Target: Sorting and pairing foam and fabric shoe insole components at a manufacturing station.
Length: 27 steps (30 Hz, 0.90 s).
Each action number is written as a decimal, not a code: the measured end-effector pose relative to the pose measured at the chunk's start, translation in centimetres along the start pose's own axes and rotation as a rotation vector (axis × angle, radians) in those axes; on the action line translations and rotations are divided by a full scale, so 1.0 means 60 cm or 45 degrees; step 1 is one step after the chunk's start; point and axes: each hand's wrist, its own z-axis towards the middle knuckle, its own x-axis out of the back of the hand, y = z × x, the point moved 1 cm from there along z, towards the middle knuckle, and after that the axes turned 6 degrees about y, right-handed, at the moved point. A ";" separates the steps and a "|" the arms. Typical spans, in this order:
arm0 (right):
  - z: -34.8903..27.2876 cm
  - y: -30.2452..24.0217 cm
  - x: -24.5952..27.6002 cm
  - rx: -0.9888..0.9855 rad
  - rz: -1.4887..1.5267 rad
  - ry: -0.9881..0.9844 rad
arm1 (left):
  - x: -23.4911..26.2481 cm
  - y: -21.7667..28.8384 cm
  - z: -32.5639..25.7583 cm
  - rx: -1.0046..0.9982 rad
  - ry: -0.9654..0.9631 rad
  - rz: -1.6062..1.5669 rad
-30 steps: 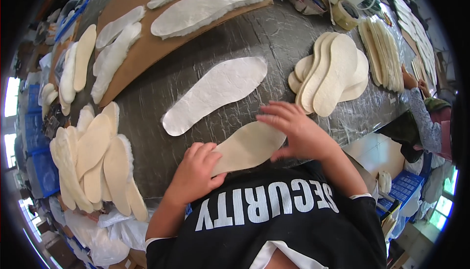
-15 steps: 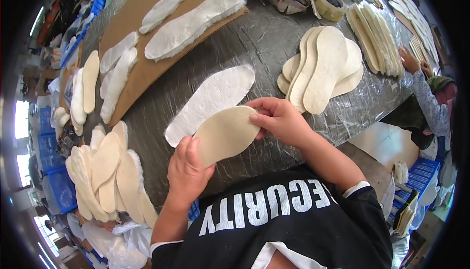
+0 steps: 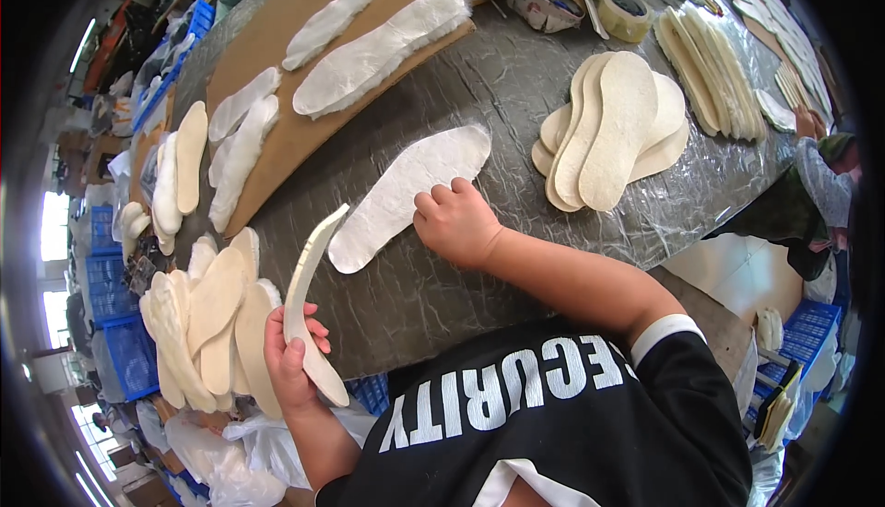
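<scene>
My left hand (image 3: pixel 293 359) is closed round a cream insole (image 3: pixel 302 290), held up off the table and seen nearly edge-on, its top end bent over. A white fleecy insole (image 3: pixel 406 189) lies flat on the table in front of me. At its near right edge my right hand (image 3: pixel 458 224) rests with fingers curled down, and its fingertips are hidden. Whether they grip the edge, I cannot tell. A loose pile of cream insoles (image 3: pixel 217 323) lies to the left, partly behind my left hand. Another stack of cream insoles (image 3: pixel 613 129) sits to the right.
Fluffy white insoles (image 3: pixel 383 51) lie on a brown cardboard sheet (image 3: pixel 277 161) at the back left. A tape roll (image 3: pixel 625 14) and a row of upright insoles (image 3: pixel 710 74) stand at the back right. A co-worker's hand (image 3: pixel 809 124) is at far right.
My right hand has let go of the cream insole and moved to the white one. My left hand has carried the cream insole left and turned it on edge.
</scene>
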 end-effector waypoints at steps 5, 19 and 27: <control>-0.013 -0.006 0.015 0.056 0.037 0.049 | -0.011 0.026 0.001 0.005 -0.018 -0.017; -0.133 -0.029 0.112 -0.261 0.686 0.289 | -0.078 0.025 0.029 -0.105 -0.372 0.427; -0.182 0.005 0.107 -1.275 1.744 0.087 | -0.104 0.031 0.002 -0.408 -0.311 0.770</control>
